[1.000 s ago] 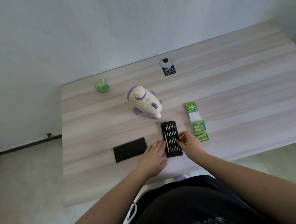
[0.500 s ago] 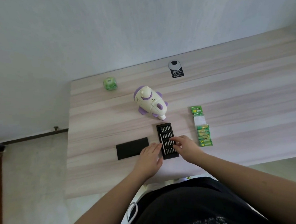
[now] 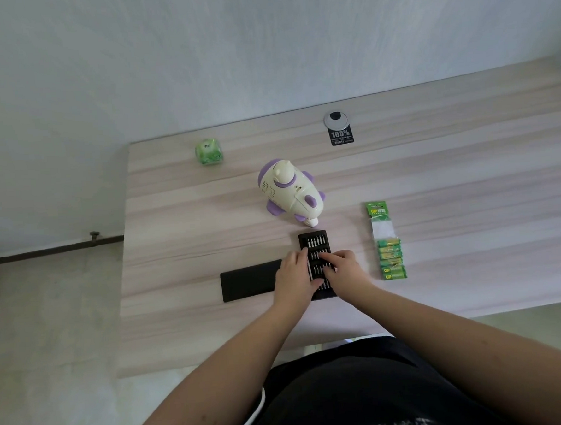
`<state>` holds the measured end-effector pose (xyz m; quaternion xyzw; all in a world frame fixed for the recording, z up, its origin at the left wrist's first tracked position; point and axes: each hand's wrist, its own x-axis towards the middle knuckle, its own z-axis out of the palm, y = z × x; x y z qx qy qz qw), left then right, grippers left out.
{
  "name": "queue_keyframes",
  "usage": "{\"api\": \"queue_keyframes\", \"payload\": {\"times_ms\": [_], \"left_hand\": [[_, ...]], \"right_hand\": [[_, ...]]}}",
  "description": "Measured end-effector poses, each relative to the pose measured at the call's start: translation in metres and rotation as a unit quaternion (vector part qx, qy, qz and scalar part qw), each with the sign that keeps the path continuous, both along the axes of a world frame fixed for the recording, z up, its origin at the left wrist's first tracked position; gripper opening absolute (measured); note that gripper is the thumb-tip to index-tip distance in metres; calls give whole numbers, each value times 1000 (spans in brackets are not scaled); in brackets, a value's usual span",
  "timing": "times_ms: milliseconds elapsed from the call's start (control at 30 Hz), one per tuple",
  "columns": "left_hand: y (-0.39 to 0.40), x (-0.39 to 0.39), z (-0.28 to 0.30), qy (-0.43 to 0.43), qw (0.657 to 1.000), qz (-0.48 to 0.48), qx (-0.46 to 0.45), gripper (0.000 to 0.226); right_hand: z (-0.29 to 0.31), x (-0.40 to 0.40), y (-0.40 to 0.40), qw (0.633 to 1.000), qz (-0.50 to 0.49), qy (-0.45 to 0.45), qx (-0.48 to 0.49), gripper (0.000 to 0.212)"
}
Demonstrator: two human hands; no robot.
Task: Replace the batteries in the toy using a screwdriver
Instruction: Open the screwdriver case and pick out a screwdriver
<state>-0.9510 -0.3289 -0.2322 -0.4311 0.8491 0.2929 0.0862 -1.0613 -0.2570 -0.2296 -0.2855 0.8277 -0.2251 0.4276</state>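
Observation:
A cream and purple toy (image 3: 291, 195) lies on the wooden table (image 3: 451, 175). Just in front of it sits an open black screwdriver bit tray (image 3: 314, 243) with rows of metal bits. My left hand (image 3: 293, 277) lies flat along the tray's left edge, fingers apart. My right hand (image 3: 343, 269) reaches over the tray from the right, its fingertips on the middle rows of bits; nothing is lifted out. Both hands hide the tray's near half. A strip of green batteries (image 3: 389, 255) in its pack lies to the right of the tray.
The tray's black lid (image 3: 249, 280) lies flat to the left of my left hand. A green cube (image 3: 208, 152) sits at the back left. A black tag (image 3: 342, 136) lies by a round cable grommet (image 3: 335, 119) at the back. The table's near edge is close to my body.
My right hand has moved from the tray's right edge onto the bits. My left hand has slid onto the tray's left edge. The camera view has shifted.

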Motion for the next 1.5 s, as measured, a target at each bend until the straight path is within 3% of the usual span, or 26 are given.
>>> {"api": "queue_keyframes", "payload": {"times_ms": [267, 533, 800, 1167, 1500], "left_hand": [[1, 2, -3, 5, 1000, -13, -9, 74], [-5, 3, -3, 24, 999, -25, 0, 77], [-9, 3, -5, 38, 999, -13, 7, 75], [-27, 4, 4, 30, 996, -18, 81, 81], [-37, 17, 11, 12, 997, -54, 62, 74]], "right_hand": [[-3, 11, -17, 991, -111, -67, 35, 46], [-7, 3, -30, 990, -123, 44, 54, 21], [-5, -4, -32, 991, -112, 60, 46, 11], [5, -3, -6, 974, -208, -80, -37, 8], [14, 2, -6, 972, -193, -122, -51, 10]]}}
